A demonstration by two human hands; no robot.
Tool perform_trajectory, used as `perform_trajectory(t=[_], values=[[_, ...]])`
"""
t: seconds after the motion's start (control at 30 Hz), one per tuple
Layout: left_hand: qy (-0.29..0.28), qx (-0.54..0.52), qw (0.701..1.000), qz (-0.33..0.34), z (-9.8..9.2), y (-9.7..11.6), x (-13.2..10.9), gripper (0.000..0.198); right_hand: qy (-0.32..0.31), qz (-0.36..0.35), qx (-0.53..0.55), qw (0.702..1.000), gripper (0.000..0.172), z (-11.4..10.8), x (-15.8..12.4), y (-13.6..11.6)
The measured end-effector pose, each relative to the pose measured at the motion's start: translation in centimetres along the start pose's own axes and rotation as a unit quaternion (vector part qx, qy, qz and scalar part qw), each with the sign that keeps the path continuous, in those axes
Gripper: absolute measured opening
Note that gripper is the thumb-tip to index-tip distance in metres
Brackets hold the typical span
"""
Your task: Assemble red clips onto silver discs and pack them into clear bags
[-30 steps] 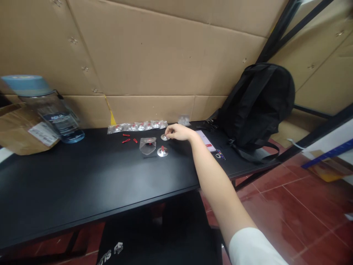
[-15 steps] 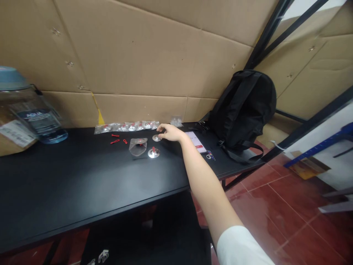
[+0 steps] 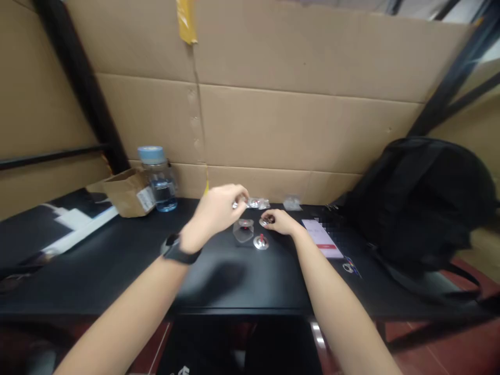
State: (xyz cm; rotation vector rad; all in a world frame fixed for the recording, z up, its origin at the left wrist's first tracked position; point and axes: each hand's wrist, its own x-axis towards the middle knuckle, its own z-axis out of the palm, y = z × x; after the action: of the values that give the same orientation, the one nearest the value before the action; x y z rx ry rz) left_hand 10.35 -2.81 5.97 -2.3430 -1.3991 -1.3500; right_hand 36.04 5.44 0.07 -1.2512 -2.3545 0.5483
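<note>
My right hand (image 3: 280, 222) reaches over the black table, fingers curled onto a small domed metal finger cymbal (image 3: 264, 222) and partly covering it. Just in front of it lies a second finger cymbal (image 3: 261, 242) with a red loop at its middle. Above the table to the left hovers my left hand (image 3: 222, 211), a dark watch on its wrist. Its fingers are bent, with a gap to the thumb and nothing visible in them. Between the hands sits a clear plastic bag (image 3: 242, 232) with something red in it. Behind the left hand shows a row of bagged cymbals (image 3: 258, 203), partly hidden.
A water bottle (image 3: 161, 182) and a brown paper package (image 3: 130, 195) stand at left, near a white power strip (image 3: 84, 232). On the right lie a phone (image 3: 322, 238), a keyring (image 3: 349, 267) and a black backpack (image 3: 425, 208). A small clear packet (image 3: 292, 203) rests against the cardboard wall.
My left hand has come into view from the left, over the table. My right hand stays at the same cymbal, its fingers now closer around it. The view has turned left.
</note>
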Motion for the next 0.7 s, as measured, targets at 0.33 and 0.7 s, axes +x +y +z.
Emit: perform_trajectory(t=[0.33,0.7], values=[[-0.197,0.145,0.967,-0.065,2.7,-5.4,-2.4,0.027,0.059,0.022,0.018,0.998,0.020,0.6,0.5,-0.2],[-0.249,0.140,0.951,-0.117,2.6,-5.0,-2.9,0.010,0.115,0.043,0.100,0.987,0.029,1.2,0.9,0.3]])
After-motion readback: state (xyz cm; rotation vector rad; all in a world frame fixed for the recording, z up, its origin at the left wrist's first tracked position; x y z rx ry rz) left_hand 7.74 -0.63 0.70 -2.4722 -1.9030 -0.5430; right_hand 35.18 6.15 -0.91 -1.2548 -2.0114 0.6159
